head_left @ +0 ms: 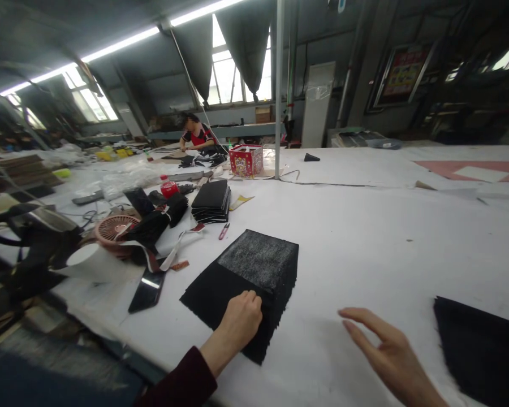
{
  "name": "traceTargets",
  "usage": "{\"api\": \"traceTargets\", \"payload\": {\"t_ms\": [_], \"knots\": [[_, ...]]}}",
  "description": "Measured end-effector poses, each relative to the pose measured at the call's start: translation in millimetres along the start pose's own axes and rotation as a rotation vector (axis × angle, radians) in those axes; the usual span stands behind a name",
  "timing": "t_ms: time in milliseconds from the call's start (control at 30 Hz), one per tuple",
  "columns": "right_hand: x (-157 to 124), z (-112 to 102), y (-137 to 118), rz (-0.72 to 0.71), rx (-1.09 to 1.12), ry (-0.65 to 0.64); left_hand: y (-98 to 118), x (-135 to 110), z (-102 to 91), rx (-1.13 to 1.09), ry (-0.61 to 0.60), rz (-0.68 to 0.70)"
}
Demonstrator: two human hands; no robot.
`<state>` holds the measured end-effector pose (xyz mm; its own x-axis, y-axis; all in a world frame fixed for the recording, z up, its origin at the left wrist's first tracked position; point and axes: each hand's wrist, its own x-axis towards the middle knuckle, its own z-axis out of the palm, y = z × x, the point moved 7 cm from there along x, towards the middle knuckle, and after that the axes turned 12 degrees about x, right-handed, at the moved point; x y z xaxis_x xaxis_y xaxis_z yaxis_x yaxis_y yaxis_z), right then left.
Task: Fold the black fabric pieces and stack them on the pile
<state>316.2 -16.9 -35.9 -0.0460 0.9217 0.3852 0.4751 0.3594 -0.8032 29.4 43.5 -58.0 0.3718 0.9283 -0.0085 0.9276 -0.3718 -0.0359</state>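
Observation:
My left hand (241, 317), in a dark red sleeve, is curled on a piece of black fabric (214, 288) lying on the white table. Its fingertips are hidden, but the fingers are closed at the fold of the cloth. A speckled grey rectangle (258, 257) covers the far part of this fabric, and the right edge of the cloth is frayed. Above the table to the right, my right hand (385, 350) holds nothing, with thumb and forefinger apart. Another black fabric piece (483, 350) lies at the far right, partly cut off by the frame.
Beyond the fabric stand a stack of black pieces (211, 200) and small pink thread snips (224, 230). Leftward are a phone (147, 290), a pink fan (116, 229) and a red-capped bottle (168, 186). A pole (279, 90) rises near a red box (246, 161); a co-worker (197, 134) sits behind.

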Motion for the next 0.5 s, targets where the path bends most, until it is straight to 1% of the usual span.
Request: {"api": "traceTargets", "payload": {"t_ms": [67,100,133,200,267,333,433,500], "knots": [[10.6,64.9,-32.4,-0.079,0.119,-0.204,-9.8,1.6,1.8,-0.160,0.027,-0.038],[14.1,92.1,-45.9,-0.125,0.145,-0.278,-17.1,2.2,2.8,-0.251,0.034,-0.064],[16.8,114.6,-55.9,-0.166,0.147,-0.330,-24.8,2.8,3.9,-0.338,0.037,-0.090],[20.8,146.9,-65.4,-0.231,0.100,-0.384,-38.2,4.0,6.4,-0.491,0.034,-0.127],[23.7,166.4,-62.9,-0.262,0.004,-0.404,-46.9,5.9,9.7,-0.612,0.022,-0.145],[25.9,177.9,-54.5,-0.270,-0.110,-0.404,-52.6,8.7,14.6,-0.779,0.007,-0.170],[27.4,185.7,-43.1,-0.261,-0.217,-0.366,-64.1,13.2,22.7,-1.108,-0.013,-0.231],[27.0,187.5,-39.6,-0.256,-0.227,-0.330,-83.3,12.2,24.6,-1.382,0.013,-0.314]]}}
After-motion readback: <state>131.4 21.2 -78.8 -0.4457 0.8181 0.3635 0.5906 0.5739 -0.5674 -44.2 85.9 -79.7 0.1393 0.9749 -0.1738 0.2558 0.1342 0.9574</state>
